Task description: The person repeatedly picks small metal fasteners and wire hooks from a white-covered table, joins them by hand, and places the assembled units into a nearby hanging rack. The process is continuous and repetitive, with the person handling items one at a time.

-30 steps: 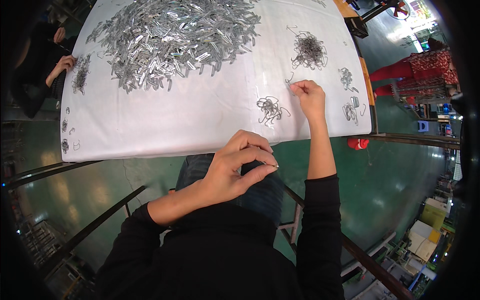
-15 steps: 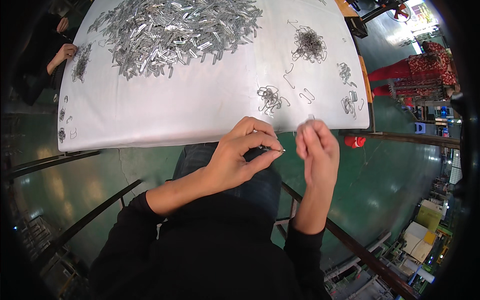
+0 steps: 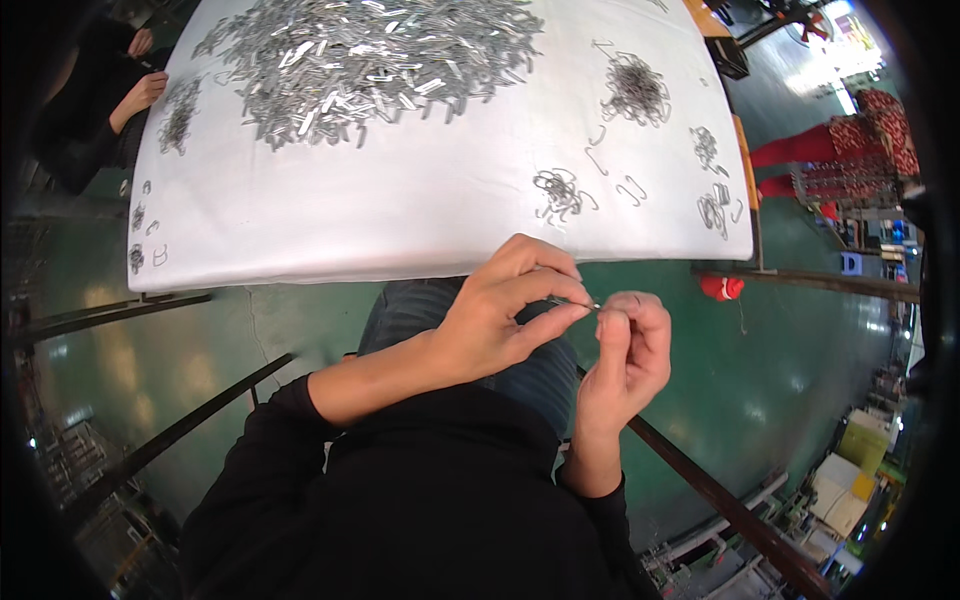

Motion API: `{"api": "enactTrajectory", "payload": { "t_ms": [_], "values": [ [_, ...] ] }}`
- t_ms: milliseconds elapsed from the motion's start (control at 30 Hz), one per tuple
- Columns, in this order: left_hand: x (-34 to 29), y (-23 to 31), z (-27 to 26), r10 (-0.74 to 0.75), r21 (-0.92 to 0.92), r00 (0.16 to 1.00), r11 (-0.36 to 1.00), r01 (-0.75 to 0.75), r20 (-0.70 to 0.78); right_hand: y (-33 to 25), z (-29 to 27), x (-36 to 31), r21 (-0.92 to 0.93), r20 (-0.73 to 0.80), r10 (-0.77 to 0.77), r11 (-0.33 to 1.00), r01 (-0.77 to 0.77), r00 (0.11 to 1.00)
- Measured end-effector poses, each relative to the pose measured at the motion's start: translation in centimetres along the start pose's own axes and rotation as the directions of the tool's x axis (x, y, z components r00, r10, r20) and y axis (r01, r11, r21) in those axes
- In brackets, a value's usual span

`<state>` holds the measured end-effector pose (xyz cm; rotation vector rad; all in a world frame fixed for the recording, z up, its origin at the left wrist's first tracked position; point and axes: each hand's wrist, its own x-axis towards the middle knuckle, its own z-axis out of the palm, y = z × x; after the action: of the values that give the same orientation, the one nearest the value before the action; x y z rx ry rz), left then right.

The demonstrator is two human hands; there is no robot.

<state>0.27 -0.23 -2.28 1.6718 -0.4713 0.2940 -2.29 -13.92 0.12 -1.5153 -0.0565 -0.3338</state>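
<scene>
Pinching metal pc (image 3: 597, 307), L hand (image 3: 496, 315), curved wires (image 3: 558, 193)

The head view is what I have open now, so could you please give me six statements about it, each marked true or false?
1. The left hand pinches a small metal piece, with the right hand close by. True.
2. On the table, the big silvery heap has a wire pile to its right. True.
3. Both of the person's hands lie flat on the table. False: they are held up near its front edge, fingers curled.
4. A co-worker's hand is at the table's left edge. True.
5. The table's top is black. False: it is white.
6. The heap is smaller than the wire pile. False: it is far larger.
</scene>
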Motion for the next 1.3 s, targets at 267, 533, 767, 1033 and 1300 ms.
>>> {"api": "enactTrajectory", "payload": {
  "t_ms": [267,533,767,1033,1300],
  "values": [
    [6.2,-12.8,-7.3,-0.194,0.638,0.885,0.629,0.444,-0.424,0.5,0.1,-0.4,-0.058,0.005,-0.131,0.990,0.131,0.991],
    [7.8,-15.6,-8.0,-0.232,0.772,0.901,0.464,0.434,-0.367,1.1,0.4,-1.0,-0.102,0.025,-0.081,0.991,0.083,0.996],
    [6.7,-11.6,-7.5,-0.435,0.414,0.867,0.762,0.498,-0.243,1.5,0.3,-0.7,-0.100,0.091,-0.061,0.993,0.070,0.994],
    [3.3,0.2,-2.4,-0.506,-0.221,0.840,0.812,0.540,0.194,1.4,-0.1,0.3,-0.207,0.156,-0.021,0.977,0.053,0.987],
    [3.2,2.0,-1.5,-0.476,-0.258,0.858,0.819,0.512,0.193,1.4,-0.2,0.7,-0.237,0.143,-0.048,0.968,0.081,0.989]
  ]
}}
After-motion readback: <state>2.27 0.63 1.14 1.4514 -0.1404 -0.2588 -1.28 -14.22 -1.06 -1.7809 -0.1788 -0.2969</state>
